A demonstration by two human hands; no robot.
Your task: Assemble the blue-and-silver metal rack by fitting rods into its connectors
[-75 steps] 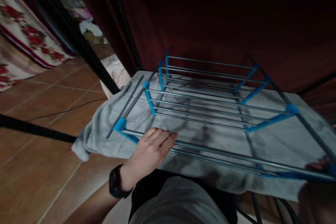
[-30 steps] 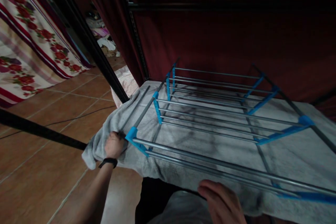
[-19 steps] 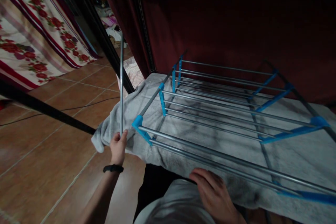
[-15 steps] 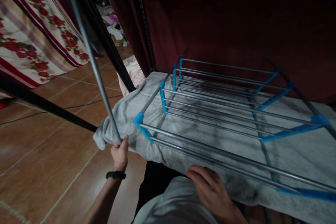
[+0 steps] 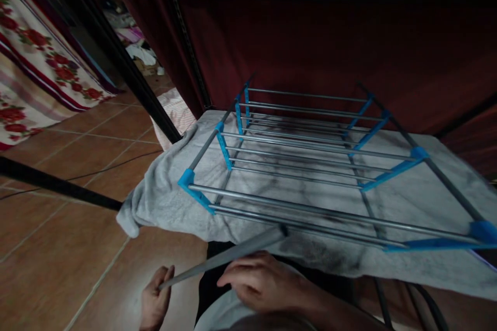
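Observation:
My left hand (image 5: 156,292) grips one end of a grey metal tube (image 5: 229,254), its thumb pressed along it. The tube slants up to the right across my lap, and its dark far end points toward the rack. Just below the tube is my right hand (image 5: 260,279), fingers loosely bent and apart; whether it touches the tube I cannot tell. Beyond both hands, a shoe-rack-like frame (image 5: 306,209) of metal tubes joined by blue plastic connectors (image 5: 188,178) lies on a grey blanket (image 5: 163,186).
Black metal posts (image 5: 116,67) and a low black bar (image 5: 58,184) stand at the left. A dark red curtain (image 5: 310,41) hangs behind the blanket. A floral cloth (image 5: 50,62) hangs at the far left, and a thin cable (image 5: 112,166) crosses the tiled floor (image 5: 77,238).
The tube has swung from upright at the left down to the right, over my lap. My left hand has moved lower, while my right hand has shifted left beside the tube. The view has turned slightly right.

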